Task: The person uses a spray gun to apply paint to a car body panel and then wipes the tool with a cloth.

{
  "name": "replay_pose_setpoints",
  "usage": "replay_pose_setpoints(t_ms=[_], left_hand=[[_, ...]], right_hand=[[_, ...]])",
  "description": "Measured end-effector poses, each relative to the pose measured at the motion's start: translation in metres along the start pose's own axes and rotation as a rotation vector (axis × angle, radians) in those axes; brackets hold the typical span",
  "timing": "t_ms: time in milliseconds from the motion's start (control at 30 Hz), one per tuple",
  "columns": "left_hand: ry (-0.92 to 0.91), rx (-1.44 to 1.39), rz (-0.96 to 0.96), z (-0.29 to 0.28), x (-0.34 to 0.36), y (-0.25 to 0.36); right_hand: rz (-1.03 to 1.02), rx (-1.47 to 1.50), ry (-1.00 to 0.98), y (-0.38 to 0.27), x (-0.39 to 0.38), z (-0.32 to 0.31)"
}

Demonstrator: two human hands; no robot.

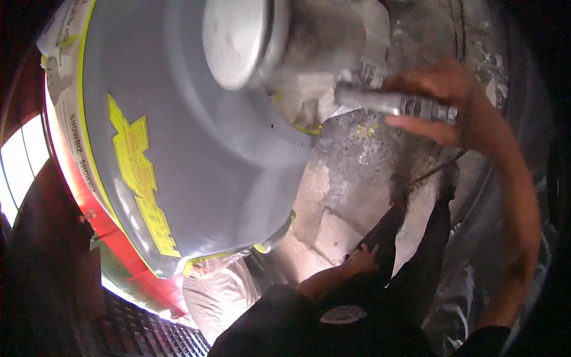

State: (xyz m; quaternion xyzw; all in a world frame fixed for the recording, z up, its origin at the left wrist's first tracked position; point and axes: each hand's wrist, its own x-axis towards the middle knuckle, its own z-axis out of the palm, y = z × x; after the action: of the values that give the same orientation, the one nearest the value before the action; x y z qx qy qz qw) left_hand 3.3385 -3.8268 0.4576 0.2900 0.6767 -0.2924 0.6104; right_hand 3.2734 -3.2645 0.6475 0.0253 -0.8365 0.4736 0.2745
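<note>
My right hand (pixel 443 98) is raised at the upper right and grips a grey spray can (pixel 392 104), which lies sideways with its nozzle end toward the left. The can points at a large curved panel (pixel 208 137) coated in grey, with yellow masked shapes (pixel 140 172) on its left side and a round raised part (pixel 238 38) at the top. My left hand (pixel 360 260) rests on my dark trouser leg near the bottom centre, fingers spread and holding nothing.
Masking paper (pixel 59 41) and yellow tape edge the panel, with more paper bunched below it (pixel 223 294). A red body surface (pixel 119 250) shows under the masking at the left. The stained concrete floor (pixel 369 172) lies below, with plastic sheeting (pixel 476 238) at the right.
</note>
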Motion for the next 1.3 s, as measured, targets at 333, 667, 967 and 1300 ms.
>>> replay_pose_setpoints(t_ms=[333, 667, 967, 1300], left_hand=[[0.014, 0.005, 0.059, 0.015, 0.009, -0.002], [-0.044, -0.039, -0.019, 0.013, 0.011, 0.021], [-0.070, -0.024, -0.048, 0.011, 0.012, 0.033], [-0.095, -0.039, -0.082, -0.003, 0.002, 0.043]], right_hand=[[0.065, 0.058, 0.248, -0.023, 0.026, -0.005], [-0.100, 0.101, -0.151, -0.023, 0.024, -0.018], [-0.080, 0.067, 0.198, -0.040, 0.049, -0.013], [-0.091, 0.068, -0.209, -0.052, 0.040, 0.003]])
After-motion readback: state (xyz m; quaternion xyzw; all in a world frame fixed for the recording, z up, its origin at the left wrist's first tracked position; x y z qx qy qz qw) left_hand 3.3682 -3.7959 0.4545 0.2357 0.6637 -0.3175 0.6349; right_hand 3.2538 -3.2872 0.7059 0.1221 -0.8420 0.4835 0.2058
